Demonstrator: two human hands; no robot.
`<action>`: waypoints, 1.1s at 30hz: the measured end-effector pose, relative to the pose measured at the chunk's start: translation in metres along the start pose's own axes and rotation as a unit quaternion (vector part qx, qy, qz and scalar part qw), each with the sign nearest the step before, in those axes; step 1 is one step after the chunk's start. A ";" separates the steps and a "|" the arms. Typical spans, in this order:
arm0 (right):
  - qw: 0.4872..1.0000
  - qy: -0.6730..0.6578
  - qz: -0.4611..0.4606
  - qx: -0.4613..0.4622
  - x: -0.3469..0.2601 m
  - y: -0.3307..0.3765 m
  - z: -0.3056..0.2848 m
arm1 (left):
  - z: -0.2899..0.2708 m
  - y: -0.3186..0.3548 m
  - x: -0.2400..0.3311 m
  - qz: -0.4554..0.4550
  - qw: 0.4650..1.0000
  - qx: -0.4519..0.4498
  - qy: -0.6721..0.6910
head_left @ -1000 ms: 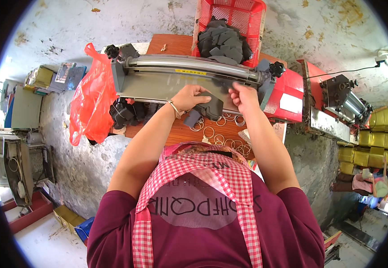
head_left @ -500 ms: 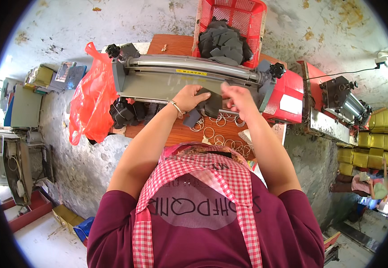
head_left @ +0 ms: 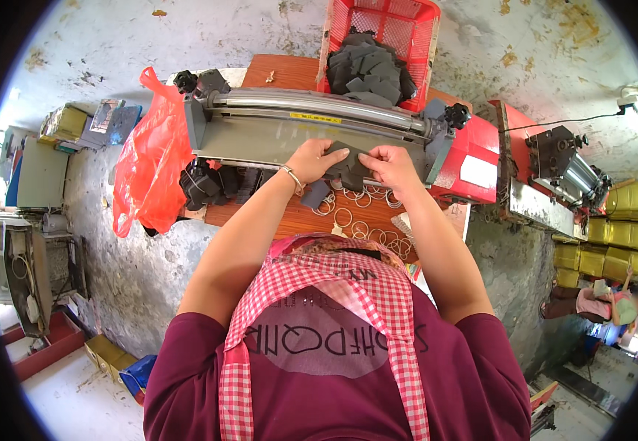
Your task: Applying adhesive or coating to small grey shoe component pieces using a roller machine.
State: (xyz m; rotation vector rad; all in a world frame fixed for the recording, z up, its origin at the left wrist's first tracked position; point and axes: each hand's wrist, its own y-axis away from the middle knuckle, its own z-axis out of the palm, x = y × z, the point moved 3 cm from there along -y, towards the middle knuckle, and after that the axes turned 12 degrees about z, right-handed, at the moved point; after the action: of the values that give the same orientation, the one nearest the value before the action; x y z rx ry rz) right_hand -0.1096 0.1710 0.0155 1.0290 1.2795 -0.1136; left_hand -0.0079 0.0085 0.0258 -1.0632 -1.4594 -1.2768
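My left hand (head_left: 312,161) is closed on a stack of dark grey flat pieces (head_left: 348,170), its thumb lying on top. From the other side my right hand (head_left: 393,169) pinches the edge of a dark grey piece at the same stack. Both hands are over the front edge of a roller machine (head_left: 249,140), which has a grey feed plate and long metal rollers. Just below the hands, a loose dark grey piece (head_left: 315,195) lies near several pale rings (head_left: 379,239) on the brown table (head_left: 253,218).
Behind the rollers stands a red basket (head_left: 432,55) heaped with dark grey pieces (head_left: 370,70). A red plastic bag (head_left: 153,165) hangs at the machine's left, beside more dark pieces (head_left: 203,184). A second roller machine (head_left: 572,165) stands to the right. Far right, another person (head_left: 595,305) is visible.
My right hand, blurred and apart from the stack before, has come left and down to grip a piece at its edge. The left hand stays almost in place.
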 end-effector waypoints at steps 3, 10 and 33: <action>0.976 -0.193 0.099 0.035 0.009 -0.012 -0.018 | 0.005 0.004 0.004 -0.023 0.996 0.024 0.084; 0.982 -0.174 0.058 0.039 -0.005 -0.001 -0.004 | -0.001 -0.001 -0.007 0.008 0.998 0.019 0.053; 0.917 -0.367 0.112 0.113 0.003 -0.003 -0.012 | -0.003 0.001 -0.007 0.000 1.000 0.028 0.006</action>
State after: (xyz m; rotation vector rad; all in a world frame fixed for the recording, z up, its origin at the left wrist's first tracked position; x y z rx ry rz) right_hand -0.1188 0.1784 0.0117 1.1690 0.4656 -0.4373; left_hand -0.0050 0.0056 0.0192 -1.0161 -1.4790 -1.2331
